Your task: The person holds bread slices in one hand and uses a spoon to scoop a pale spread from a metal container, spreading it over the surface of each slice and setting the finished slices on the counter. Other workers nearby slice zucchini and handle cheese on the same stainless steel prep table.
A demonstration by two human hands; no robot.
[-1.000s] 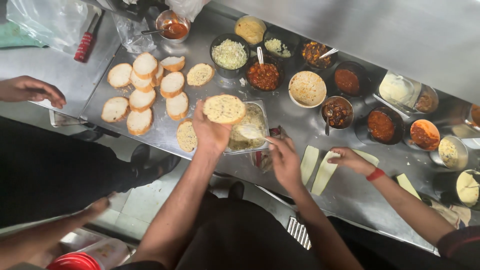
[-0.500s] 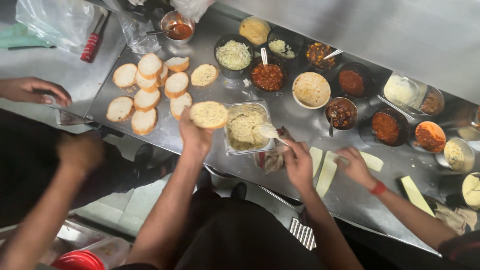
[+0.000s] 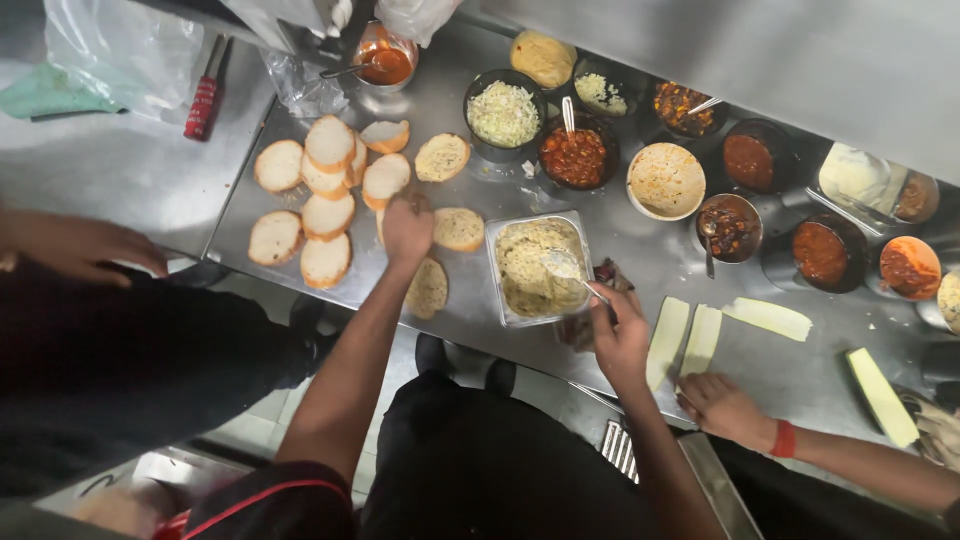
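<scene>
— Just beyond the person's left hand [image 3: 407, 228], a round toasted bread slice with pale spread [image 3: 459, 229] lies flat on the long steel counter [image 3: 640, 262]. The fingers curl down beside it, touching its near edge; whether they pinch it cannot be told from above.

— And the right hand [image 3: 620, 338]?

— It is closed round the handle of a metal spoon [image 3: 568, 270], whose bowl sits in the clear square plastic tub of yellowish filling [image 3: 537, 268], right in front of that grip.

— What could go wrong?

— Another spread slice [image 3: 428, 288] lies under the left forearm, near the counter's front edge. A careless drag of the arm could likely push it off onto the floor.

— Anything else?

— The tub also sits close to that edge. A hard scoop toward the body might tip it or tug it over. A loaded spoon carried across to the left hand could drip onto the bare steel between.

— The neighbours?

— A co-worker's hand with a red wristband [image 3: 722, 407] rests just right of the spoon hand, by pale cheese strips [image 3: 684, 337]; elbows could knock. Beyond the left grip the cluster of plain bread rounds [image 3: 320, 195] overlaps, so a nudge might scatter them.
</scene>
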